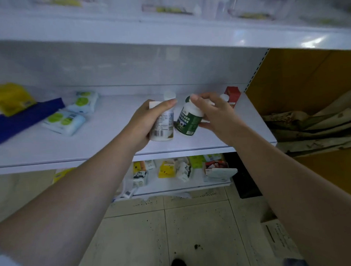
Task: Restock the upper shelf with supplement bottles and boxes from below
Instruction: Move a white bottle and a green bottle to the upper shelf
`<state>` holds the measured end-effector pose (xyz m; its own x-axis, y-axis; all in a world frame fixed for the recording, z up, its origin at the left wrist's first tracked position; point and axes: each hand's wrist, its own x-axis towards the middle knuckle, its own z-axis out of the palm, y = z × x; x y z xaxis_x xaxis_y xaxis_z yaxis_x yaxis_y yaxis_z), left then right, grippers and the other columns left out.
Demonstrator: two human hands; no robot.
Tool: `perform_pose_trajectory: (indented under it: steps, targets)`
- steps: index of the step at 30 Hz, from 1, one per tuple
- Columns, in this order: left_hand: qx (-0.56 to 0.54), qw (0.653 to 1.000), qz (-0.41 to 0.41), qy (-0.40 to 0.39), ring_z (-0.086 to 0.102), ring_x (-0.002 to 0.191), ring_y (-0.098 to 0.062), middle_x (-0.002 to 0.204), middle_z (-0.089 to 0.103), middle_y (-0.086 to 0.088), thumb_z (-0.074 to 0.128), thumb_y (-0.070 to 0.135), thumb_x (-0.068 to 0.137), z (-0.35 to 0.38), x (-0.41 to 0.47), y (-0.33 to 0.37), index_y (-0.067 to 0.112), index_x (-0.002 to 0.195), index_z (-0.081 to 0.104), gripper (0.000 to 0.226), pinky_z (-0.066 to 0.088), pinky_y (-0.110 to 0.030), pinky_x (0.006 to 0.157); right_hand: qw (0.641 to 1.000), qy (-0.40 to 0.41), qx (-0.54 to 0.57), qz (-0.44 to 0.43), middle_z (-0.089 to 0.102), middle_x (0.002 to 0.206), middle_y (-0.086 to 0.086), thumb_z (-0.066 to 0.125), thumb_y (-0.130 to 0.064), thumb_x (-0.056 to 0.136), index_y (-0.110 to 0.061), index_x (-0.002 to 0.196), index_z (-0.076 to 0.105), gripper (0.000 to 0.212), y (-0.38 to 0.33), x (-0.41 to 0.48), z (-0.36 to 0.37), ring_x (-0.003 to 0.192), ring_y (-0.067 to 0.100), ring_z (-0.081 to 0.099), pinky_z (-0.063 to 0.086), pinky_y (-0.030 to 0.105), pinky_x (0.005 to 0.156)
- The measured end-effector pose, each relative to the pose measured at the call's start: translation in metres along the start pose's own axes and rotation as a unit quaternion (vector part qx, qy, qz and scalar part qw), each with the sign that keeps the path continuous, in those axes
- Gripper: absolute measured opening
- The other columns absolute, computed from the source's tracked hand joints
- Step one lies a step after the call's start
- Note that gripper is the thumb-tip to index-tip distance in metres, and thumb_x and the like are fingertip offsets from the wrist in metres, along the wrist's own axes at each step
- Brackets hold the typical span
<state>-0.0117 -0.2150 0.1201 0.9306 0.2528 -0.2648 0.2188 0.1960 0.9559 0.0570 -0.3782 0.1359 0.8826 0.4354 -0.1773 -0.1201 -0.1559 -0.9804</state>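
My left hand (150,122) grips a white supplement bottle (163,127) with a barcode label, held just above the white middle shelf (110,143). My right hand (214,115) grips a green-labelled bottle (187,120) with a white cap, tilted to the left beside the first. A white bottle cap (169,95) shows behind my left fingers. Another white cap (224,97) and a red box (233,96) stand at the shelf's back right. Boxes and packets (178,169) lie on the lowest shelf.
Blue-and-green wipe packs (69,117), a dark blue flat pack (23,121) and a yellow packet (10,99) lie on the shelf's left. The shelf above (166,38) overhangs. An orange side panel (301,77) and crumpled cardboard (315,124) are at right. A cardboard box (280,241) sits on the tiled floor.
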Motion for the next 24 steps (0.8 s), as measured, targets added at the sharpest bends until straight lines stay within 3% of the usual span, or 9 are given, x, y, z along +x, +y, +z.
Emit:
perform_pose_trajectory:
  steps: [3, 6, 12, 14, 18, 24]
  targets:
    - [-0.022, 0.999, 0.007, -0.036, 0.069, 0.071, -0.029, 0.079, 0.066, -0.010, 0.066, 0.042, 0.082, -0.013, -0.054, 0.027, 0.016, 0.093, 0.055, 0.030, 0.056, -0.034, 0.062, 0.998, -0.004, 0.054, -0.011, 0.066, 0.102, 0.010, 0.060, -0.048, 0.087, -0.016, 0.105, 0.058, 0.036, -0.026, -0.045, 0.029, 0.095, 0.024, 0.069, 0.057, 0.039, 0.082]
    - [-0.074, 0.995, 0.005, -0.069, 0.061, 0.055, -0.024, 0.064, 0.062, -0.008, 0.063, 0.042, 0.084, -0.030, -0.114, 0.055, 0.015, 0.082, 0.056, 0.028, 0.052, -0.032, 0.060, 0.994, -0.008, 0.108, -0.011, 0.071, 0.080, 0.006, 0.055, -0.056, 0.086, -0.014, 0.113, 0.056, 0.050, -0.058, -0.091, 0.058, 0.076, 0.021, 0.072, 0.058, 0.040, 0.075]
    - [-0.133, 0.976, 0.027, -0.170, 0.063, 0.061, -0.021, 0.073, 0.064, -0.011, 0.062, 0.056, 0.067, -0.060, -0.199, 0.108, 0.007, 0.103, 0.054, 0.061, 0.057, -0.029, 0.063, 0.982, -0.049, 0.181, -0.034, 0.064, 0.071, 0.007, 0.049, -0.058, 0.088, -0.013, 0.087, 0.062, 0.047, -0.126, -0.168, 0.103, 0.059, 0.019, 0.063, 0.054, 0.031, 0.062]
    - [-0.145, 0.971, 0.047, -0.182, 0.063, 0.064, -0.022, 0.076, 0.064, -0.012, 0.058, 0.059, 0.069, -0.067, -0.216, 0.125, 0.006, 0.097, 0.059, 0.060, 0.055, -0.031, 0.066, 0.980, -0.053, 0.186, -0.044, 0.065, 0.071, 0.007, 0.049, -0.060, 0.088, -0.012, 0.084, 0.062, 0.049, -0.150, -0.186, 0.114, 0.058, 0.019, 0.063, 0.055, 0.030, 0.062]
    - [-0.193, 0.962, 0.071, -0.181, 0.060, 0.060, -0.024, 0.073, 0.063, -0.014, 0.059, 0.058, 0.072, -0.078, -0.249, 0.161, 0.006, 0.085, 0.063, 0.054, 0.054, -0.030, 0.059, 0.978, -0.051, 0.187, -0.074, 0.068, 0.070, 0.006, 0.050, -0.058, 0.088, -0.012, 0.079, 0.063, 0.049, -0.194, -0.214, 0.131, 0.054, 0.017, 0.063, 0.055, 0.027, 0.056]
    - [-0.232, 0.952, 0.085, -0.179, 0.058, 0.054, -0.022, 0.071, 0.060, -0.014, 0.055, 0.054, 0.078, -0.083, -0.291, 0.208, 0.002, 0.081, 0.063, 0.053, 0.052, -0.025, 0.054, 0.964, -0.102, 0.218, -0.115, 0.065, 0.063, 0.005, 0.049, -0.056, 0.090, -0.012, 0.071, 0.062, 0.049, -0.243, -0.243, 0.151, 0.051, 0.015, 0.061, 0.054, 0.025, 0.056]
